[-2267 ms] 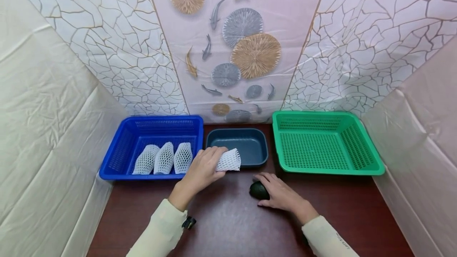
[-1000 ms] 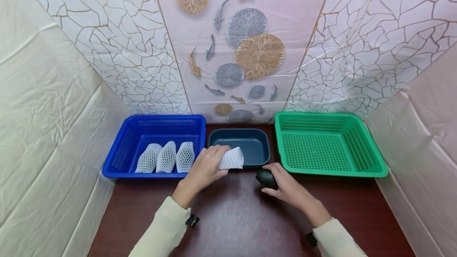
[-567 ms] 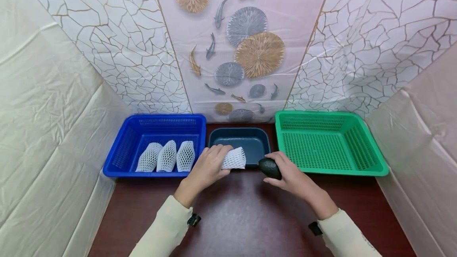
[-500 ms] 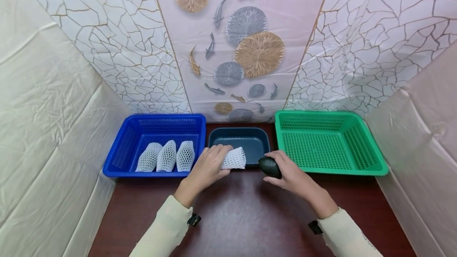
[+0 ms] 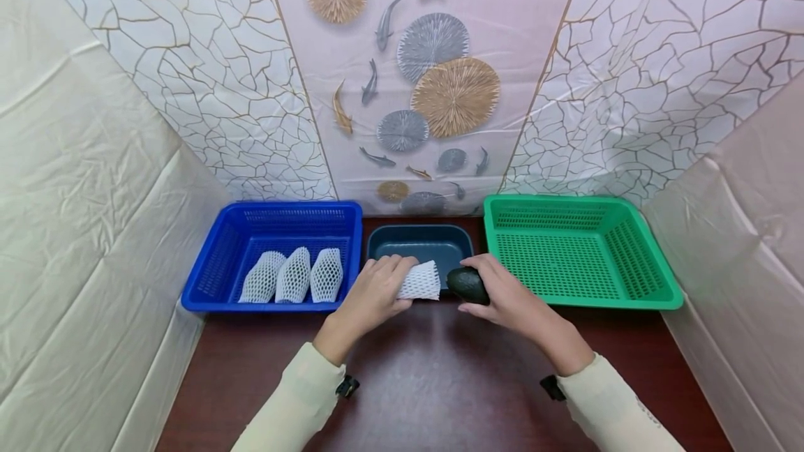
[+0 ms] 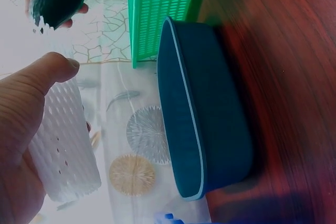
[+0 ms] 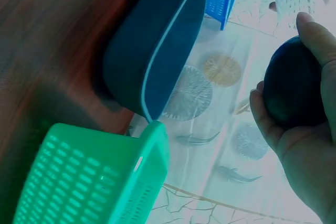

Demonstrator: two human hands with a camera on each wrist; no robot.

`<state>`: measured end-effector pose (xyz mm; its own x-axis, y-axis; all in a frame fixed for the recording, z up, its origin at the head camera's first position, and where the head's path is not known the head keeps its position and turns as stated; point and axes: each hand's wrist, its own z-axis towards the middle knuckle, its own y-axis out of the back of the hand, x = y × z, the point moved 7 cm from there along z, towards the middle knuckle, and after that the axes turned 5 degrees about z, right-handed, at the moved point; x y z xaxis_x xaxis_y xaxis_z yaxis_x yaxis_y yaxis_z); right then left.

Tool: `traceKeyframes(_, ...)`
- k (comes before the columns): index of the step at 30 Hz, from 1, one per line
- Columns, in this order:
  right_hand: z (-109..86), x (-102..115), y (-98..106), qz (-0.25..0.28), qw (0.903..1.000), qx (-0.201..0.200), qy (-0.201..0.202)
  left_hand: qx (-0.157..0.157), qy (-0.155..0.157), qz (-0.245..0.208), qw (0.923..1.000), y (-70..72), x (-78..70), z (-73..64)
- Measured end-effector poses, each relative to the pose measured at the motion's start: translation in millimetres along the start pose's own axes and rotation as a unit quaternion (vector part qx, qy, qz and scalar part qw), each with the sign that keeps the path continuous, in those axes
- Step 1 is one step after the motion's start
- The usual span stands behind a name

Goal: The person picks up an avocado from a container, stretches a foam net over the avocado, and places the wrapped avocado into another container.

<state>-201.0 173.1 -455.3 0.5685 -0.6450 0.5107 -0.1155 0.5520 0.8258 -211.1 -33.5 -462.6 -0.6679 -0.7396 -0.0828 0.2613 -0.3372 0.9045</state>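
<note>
My left hand [image 5: 375, 293] grips a white foam net sleeve [image 5: 421, 280], its free end pointing right. In the left wrist view the foam net sleeve [image 6: 65, 140] runs through the curled hand, thumb across it. My right hand [image 5: 502, 296] holds a dark green avocado [image 5: 467, 284] between thumb and fingers. The avocado's narrow end faces the sleeve's mouth, with a small gap between them in the head view. In the right wrist view the avocado [image 7: 294, 85] sits against the palm. Both hands are raised before the dark blue-grey tray [image 5: 433, 230].
A blue basket [image 5: 207, 257] at the left holds several white foam net sleeves [image 5: 292, 276]. To the right stands a green basket [image 5: 581, 304]. The brown table [image 5: 427, 382] stretches in front, with patterned cloth walls [image 5: 389, 75] behind and at the sides.
The right hand has lifted the avocado from the table, bringing it up and then left towards the sleeve. My left hand, still gripping the sleeve, has shifted slightly right.
</note>
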Motion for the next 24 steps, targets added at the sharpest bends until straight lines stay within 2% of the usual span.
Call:
traceKeyframes(7,4.6,3.1,-2.0,0.0,0.9993,0.03,-0.022,0.006,-0.004,0.013,0.9999,-2.8,-4.9,2.8)
traceKeyframes(13,7.3,4.4,-4.0,-0.006,0.9984,0.044,-0.035,0.01,-0.002,-0.004,0.9999,-5.0,-8.4,4.3)
traceKeyframes(24,11.4,11.8,-3.7,-0.019,0.9994,0.03,0.0,0.012,-0.012,-0.001,0.9999,-8.2,-15.0,7.5)
